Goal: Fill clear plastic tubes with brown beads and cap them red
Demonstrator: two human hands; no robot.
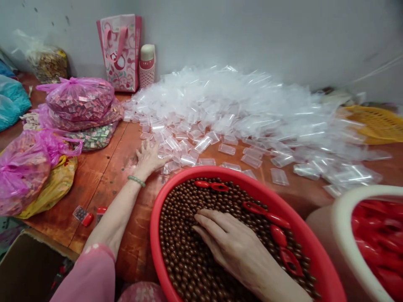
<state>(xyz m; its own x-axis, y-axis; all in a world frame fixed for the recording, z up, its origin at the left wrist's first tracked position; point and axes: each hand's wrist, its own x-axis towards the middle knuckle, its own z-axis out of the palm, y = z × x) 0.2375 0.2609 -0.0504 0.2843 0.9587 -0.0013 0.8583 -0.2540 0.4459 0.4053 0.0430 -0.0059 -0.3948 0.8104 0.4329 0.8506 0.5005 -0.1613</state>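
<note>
My left hand (150,158) reaches to the near left edge of a heap of clear plastic tubes (203,144), its fingers spread over them. A green bead bracelet (136,181) circles that wrist. My right hand (225,235) rests on small round brown balls (182,218) inside a red basin (155,222). Its fingers are stretched out side by side, tips among the balls; the palm and thumb are hidden. Several red plastic pieces with looped ends lie on the balls, one (210,185) near the far rim and another (286,250) right of my hand.
At right stands a white bucket (340,226) of red plastic pieces. Pink bags (80,100) of small packets sit left, near a cardboard box (28,268). A filled tube with red cap (83,216) lies on the table. Behind are a gift bag (121,54) and yellow basket (378,121).
</note>
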